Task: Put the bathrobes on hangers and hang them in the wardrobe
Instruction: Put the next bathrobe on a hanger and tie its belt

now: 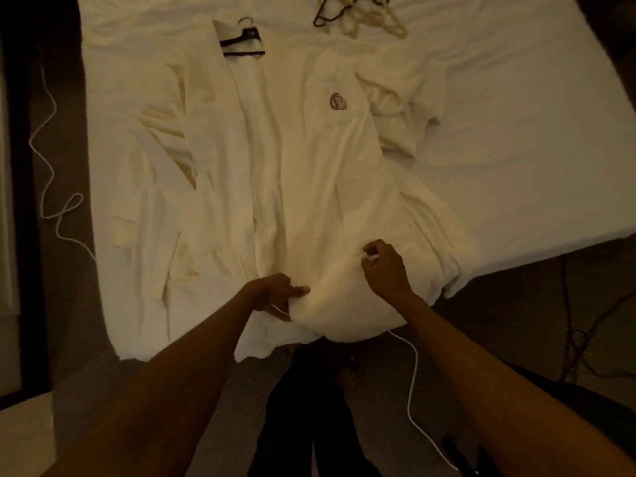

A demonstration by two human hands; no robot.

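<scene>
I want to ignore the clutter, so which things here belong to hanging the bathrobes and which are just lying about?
For the job:
robe
black hanger at its collar
hanger pile
left hand and right hand, gripping the robe's lower end

Lying about:
white cable on the floor
dark cables

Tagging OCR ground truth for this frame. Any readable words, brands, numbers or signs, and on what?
No readable text anywhere in view.
Only mark: a brown embroidered emblem on the chest of the white terry bathrobe; nested arcs, no letters or numbers legible.
The black hanger in the collar and the loose pile of hangers on the white-sheeted bed: no markings visible.
</scene>
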